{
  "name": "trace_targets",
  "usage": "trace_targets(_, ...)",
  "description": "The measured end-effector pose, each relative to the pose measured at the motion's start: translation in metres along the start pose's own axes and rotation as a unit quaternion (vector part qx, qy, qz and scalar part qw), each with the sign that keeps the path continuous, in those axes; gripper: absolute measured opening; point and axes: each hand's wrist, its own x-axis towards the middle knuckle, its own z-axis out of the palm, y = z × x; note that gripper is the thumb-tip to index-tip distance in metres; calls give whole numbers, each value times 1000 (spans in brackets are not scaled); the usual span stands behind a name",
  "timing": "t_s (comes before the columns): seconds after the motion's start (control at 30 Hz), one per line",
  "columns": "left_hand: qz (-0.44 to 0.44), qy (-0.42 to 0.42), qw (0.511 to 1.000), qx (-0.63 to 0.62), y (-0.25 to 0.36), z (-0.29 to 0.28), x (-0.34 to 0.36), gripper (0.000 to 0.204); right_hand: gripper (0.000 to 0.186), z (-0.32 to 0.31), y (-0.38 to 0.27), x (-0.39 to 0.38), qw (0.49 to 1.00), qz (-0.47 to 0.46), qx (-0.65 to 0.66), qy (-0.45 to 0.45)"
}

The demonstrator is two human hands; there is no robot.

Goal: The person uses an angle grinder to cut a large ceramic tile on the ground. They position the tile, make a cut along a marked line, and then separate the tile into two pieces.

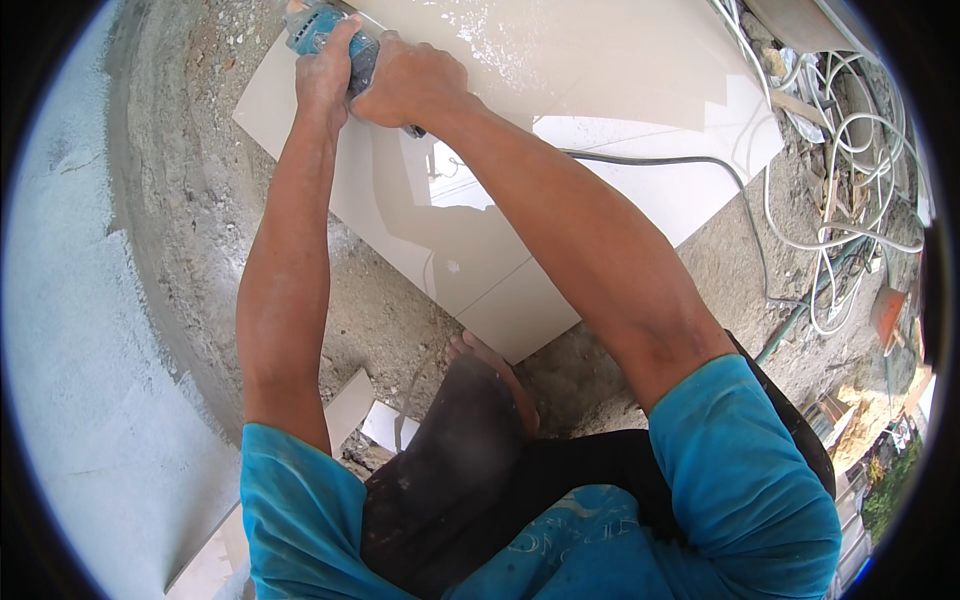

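Note:
At the upper left, both my hands are closed round a teal and black tile cutter (318, 30), a corded power tool. My left hand (325, 75) grips its body, thumb along the top. Beside it my right hand (412, 82) wraps the rear part. The cutter rests at the far left part of a large glossy cream tile (400, 240); its blade is hidden. White dust is scattered on the tile's far part, and a thin straight line crosses its near corner. A black cord (660, 158) runs from behind my right forearm over the tile to the right.
A bare foot (485, 355) is close to the tile's near corner. Tile offcuts (385, 425) lie on the rough ground (210, 150). Tangled white cable (850, 190) and rubble fill the right side. A pale blue wall (70, 300) stands on the left.

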Motion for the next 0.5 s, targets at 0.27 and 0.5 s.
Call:
trace_targets(0.27, 7, 9, 1000, -16, -5, 4, -7, 61, 64, -2, 4, -7, 1000, 3, 6, -6)
trace_targets(0.5, 18, 16, 1000, -12, -6, 9, -19, 60, 64, 2, 12, -12, 1000, -5, -5, 10)
